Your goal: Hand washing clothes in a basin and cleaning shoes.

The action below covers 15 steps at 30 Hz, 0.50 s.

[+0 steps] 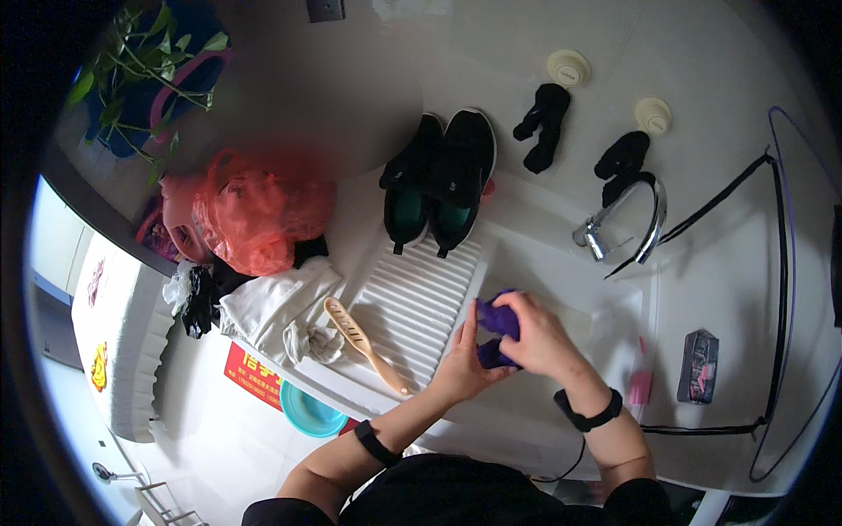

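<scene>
Both my hands hold a purple cloth item (500, 319) over the laundry sink, at the lower right of its ribbed washboard (421, 296). My left hand (466, 368) supports it from the left and below. From the right, my right hand (543, 335) pinches it between thumb and fingers. A long-handled beige plastic brush (365, 345) lies across the left edge of the washboard. Behind the ribs stand black shoes (460, 164) with green insoles. The chrome faucet (648, 223) arches at the sink's back right.
White cloths (283, 302) and a red plastic bag (256, 217) lie at left. Two black cloth items (549, 125) (621, 161) hang from wall hooks. A pink-and-clear item (640, 384) and a dark packet (698, 367) lie at right. A turquoise basin (312, 411) sits below the counter.
</scene>
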Each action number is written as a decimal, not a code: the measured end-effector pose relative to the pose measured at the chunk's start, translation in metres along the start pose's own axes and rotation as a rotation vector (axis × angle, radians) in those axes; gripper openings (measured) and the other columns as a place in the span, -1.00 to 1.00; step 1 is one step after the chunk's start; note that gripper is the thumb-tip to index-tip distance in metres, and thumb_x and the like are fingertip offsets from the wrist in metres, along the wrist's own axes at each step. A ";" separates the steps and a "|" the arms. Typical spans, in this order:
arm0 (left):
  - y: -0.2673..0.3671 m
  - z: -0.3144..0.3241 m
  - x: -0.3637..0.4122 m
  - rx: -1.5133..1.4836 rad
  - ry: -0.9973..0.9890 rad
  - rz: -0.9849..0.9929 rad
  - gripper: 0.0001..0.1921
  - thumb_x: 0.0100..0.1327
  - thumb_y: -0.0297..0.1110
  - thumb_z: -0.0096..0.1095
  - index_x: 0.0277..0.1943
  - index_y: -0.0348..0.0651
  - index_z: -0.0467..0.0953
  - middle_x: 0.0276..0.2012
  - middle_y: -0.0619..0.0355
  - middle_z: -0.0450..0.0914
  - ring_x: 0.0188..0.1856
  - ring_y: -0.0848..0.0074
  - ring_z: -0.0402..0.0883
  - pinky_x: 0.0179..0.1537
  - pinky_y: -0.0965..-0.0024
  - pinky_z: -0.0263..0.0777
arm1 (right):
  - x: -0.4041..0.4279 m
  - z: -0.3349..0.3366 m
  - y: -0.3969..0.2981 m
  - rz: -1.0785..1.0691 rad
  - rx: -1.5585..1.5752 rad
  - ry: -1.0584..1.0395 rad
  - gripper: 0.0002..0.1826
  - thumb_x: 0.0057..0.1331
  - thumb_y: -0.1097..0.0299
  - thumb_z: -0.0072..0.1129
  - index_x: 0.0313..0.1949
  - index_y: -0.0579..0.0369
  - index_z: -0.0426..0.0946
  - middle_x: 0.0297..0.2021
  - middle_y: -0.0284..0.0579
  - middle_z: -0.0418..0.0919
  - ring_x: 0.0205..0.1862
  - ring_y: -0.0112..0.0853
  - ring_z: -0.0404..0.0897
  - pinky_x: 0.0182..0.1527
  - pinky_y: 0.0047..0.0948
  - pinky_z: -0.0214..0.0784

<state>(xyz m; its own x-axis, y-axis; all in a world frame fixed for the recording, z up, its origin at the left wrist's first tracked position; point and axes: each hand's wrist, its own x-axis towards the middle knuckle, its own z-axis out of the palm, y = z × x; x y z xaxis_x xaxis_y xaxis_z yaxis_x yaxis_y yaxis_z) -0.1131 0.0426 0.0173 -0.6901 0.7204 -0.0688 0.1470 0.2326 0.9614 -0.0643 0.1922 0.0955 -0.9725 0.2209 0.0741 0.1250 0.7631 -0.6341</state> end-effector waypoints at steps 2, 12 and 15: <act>-0.022 0.000 0.003 -0.218 -0.027 0.002 0.00 0.03 -0.41 0.41 0.41 -0.12 -0.18 0.20 -0.12 0.27 0.12 0.23 0.47 0.02 0.27 0.48 | 0.006 0.009 -0.020 -0.029 0.098 -0.127 -0.53 0.04 0.42 0.24 -0.02 0.08 0.36 -0.08 0.08 0.48 -0.05 -0.01 0.52 -0.01 -0.17 0.40; -0.072 -0.010 -0.012 -0.523 0.114 -0.136 -0.31 0.11 -0.65 0.17 0.30 -0.26 0.08 0.06 -0.02 0.45 -0.01 0.34 0.60 -0.02 0.38 0.49 | 0.156 0.077 0.047 0.559 1.482 -0.039 -0.20 0.18 -0.12 0.26 0.31 -0.12 0.14 0.28 -0.14 0.20 0.31 -0.27 0.15 0.25 -0.40 0.07; -0.071 -0.018 -0.024 -0.523 0.131 -0.129 -0.34 0.11 -0.60 0.22 0.27 -0.22 0.12 0.03 -0.01 0.49 -0.07 0.33 0.64 -0.07 0.38 0.51 | 0.189 0.083 0.017 0.547 1.704 0.215 -0.07 0.11 -0.16 0.31 0.35 -0.19 0.02 0.29 -0.17 0.09 0.27 -0.35 0.13 0.17 -0.43 0.13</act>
<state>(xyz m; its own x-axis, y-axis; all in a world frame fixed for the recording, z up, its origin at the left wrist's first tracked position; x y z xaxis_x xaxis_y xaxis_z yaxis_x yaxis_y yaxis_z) -0.1197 -0.0030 -0.0448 -0.7663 0.6128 -0.1931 -0.2930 -0.0658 0.9539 -0.2627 0.1964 0.0351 -0.8376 0.3795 -0.3928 -0.0637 -0.7822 -0.6198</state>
